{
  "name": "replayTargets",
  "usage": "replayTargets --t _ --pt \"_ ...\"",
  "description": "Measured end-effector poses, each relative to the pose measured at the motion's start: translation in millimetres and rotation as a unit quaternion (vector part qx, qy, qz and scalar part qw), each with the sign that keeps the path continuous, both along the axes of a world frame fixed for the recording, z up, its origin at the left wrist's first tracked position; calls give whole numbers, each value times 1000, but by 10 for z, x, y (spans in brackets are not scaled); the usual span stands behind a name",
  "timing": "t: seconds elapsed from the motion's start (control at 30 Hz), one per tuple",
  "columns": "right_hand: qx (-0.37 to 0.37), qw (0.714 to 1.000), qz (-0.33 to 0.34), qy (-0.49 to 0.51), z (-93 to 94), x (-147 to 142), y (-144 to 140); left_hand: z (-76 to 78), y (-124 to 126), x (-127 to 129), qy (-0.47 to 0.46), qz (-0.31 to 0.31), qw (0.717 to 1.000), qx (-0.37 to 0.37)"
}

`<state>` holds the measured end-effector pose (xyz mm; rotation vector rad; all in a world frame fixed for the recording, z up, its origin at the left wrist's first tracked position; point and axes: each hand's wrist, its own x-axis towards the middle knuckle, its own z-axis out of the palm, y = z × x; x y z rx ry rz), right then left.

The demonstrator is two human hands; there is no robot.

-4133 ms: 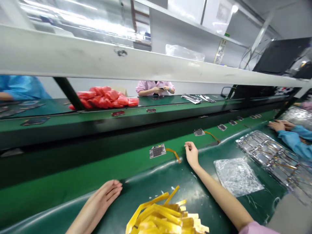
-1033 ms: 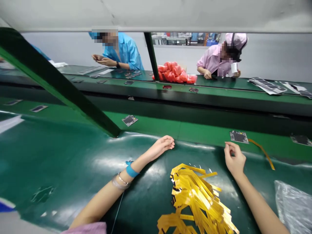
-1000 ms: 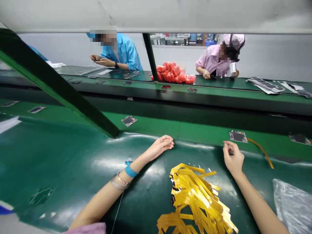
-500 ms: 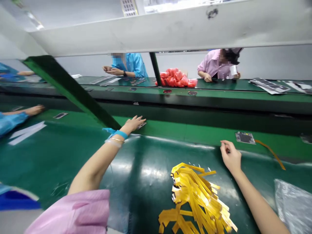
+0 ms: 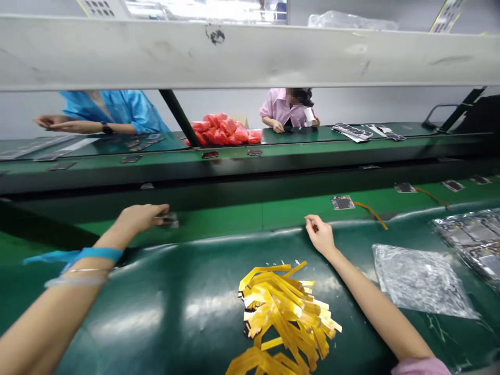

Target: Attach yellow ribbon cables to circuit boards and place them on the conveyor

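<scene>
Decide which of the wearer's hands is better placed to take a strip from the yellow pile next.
Probably the right hand: it is nearer the yellow strips and holds nothing visible; the left hand is farther off, apparently holding a blurred board.

Green belt (image 5: 234,217) lies free between the hands (image 5: 321,235) (yellow strips (image 5: 283,299) heap nearer).

The person's left forearm (image 5: 50,325) bears a bright blue wristband (image 5: 100,253) with loose tail (image 5: 50,257), thin shiny bangle (image 5: 88,270), and pale band (image 5: 78,281); right arm (image 5: 371,299), pink sleeve (image 5: 420,366).
</scene>
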<state>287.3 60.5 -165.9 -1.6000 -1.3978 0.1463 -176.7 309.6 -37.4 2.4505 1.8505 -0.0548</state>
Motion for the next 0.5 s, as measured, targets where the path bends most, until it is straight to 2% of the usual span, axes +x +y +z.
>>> replayTargets --t 0.1,0.2,0.23,0.27,0.3,0.37,0.43,0.5 --pt "24 999 -3 47 176 -136 -50 -83 -450 481 -100 -39 994 22" --pt "37 995 27 93 408 -388 -184 -291 -1161 1083 -233 -83 969 8" --pt "34 993 48 104 480 -479 -250 -354 -1419 1274 -373 -100 922 -40" --pt "27 991 71 112 541 -564 -324 -402 -1670 1443 -469 -112 872 -89" --pt "19 988 92 120 588 -637 -401 -435 -1903 1585 -515 -120 839 -129" --pt "0 984 122 131 638 -737 -553 -460 -2284 1771 -540 -128 806 -205" --pt "-18 982 130 140 634 -775 -682 -456 -2526 1843 -531 -126 803 -239" --pt "-32 981 126 144 606 -773 -776 -447 -2647 1850 -524 -124 807 -243"
